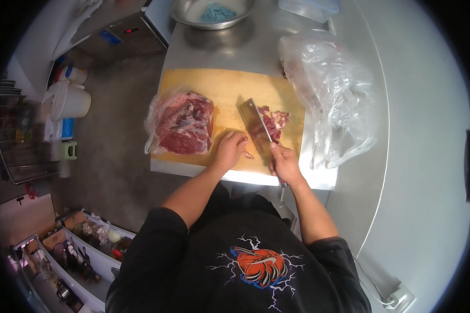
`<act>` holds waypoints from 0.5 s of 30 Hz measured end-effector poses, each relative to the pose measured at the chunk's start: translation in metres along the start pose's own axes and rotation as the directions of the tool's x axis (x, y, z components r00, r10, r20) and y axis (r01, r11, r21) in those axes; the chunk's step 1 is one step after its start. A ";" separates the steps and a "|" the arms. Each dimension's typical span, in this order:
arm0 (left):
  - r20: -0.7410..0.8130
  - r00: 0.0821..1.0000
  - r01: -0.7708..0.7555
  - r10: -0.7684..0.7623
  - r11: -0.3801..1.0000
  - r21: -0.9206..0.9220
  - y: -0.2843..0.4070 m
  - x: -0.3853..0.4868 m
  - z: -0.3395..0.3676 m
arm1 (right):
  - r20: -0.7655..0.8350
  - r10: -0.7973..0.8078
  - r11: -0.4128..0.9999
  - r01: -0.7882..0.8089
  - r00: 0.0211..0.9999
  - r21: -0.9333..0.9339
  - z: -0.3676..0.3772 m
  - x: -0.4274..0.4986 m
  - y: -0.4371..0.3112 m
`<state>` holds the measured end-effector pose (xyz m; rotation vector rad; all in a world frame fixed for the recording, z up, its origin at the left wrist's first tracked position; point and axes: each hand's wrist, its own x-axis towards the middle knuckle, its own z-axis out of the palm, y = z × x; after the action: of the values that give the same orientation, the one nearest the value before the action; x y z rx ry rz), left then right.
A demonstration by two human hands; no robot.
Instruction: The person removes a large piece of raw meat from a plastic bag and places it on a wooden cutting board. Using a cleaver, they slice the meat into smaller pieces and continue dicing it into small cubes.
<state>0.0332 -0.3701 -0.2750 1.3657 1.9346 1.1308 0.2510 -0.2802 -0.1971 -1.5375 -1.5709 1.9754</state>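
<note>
A cleaver [256, 127] is gripped at its handle by my right hand [285, 162], its broad blade tilted over the cutting board [235, 86]. Chopped pieces of red meat [276, 119] lie in a small heap on the blade's right side. My left hand [232, 146] rests on the board left of the blade, fingers curled, with a bit of meat at the fingertips. Whether it grips that bit is unclear. Just below lies a small meat strip [248, 154]. A large slab of raw meat [186, 127], partly in a clear plastic bag [153, 121], sits on the board's left.
Clear plastic bags [333, 94] lie on the metal table [203, 51] to the right, beside the wall. A metal basin [215, 26] with a blue cloth [217, 13] and a clear plastic container [311, 8] stand at the far end. White buckets [72, 101] stand at left.
</note>
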 end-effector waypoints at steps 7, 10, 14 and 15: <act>0.086 0.980 -0.184 0.180 0.982 0.042 0.004 -0.032 -0.008 | -0.032 -0.067 0.997 0.065 0.997 -0.047 0.001 -0.036 0.024; 0.126 0.983 -0.158 0.133 0.965 0.208 0.008 -0.036 -0.009 | 0.012 -0.021 1.000 0.021 1.000 -0.001 0.006 -0.045 0.025; -0.025 0.997 0.082 -0.079 0.986 0.144 0.009 -0.041 -0.003 | 0.044 -0.056 0.986 0.062 0.997 -0.152 0.011 -0.052 0.032; -0.065 0.992 0.111 -0.105 0.988 0.107 0.005 -0.044 -0.003 | 0.042 -0.086 0.969 0.093 0.995 -0.229 0.015 -0.056 0.026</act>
<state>0.0493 -0.4115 -0.2712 1.2791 2.1153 1.0371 0.2751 -0.3377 -0.1858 -1.4893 -1.9052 1.8321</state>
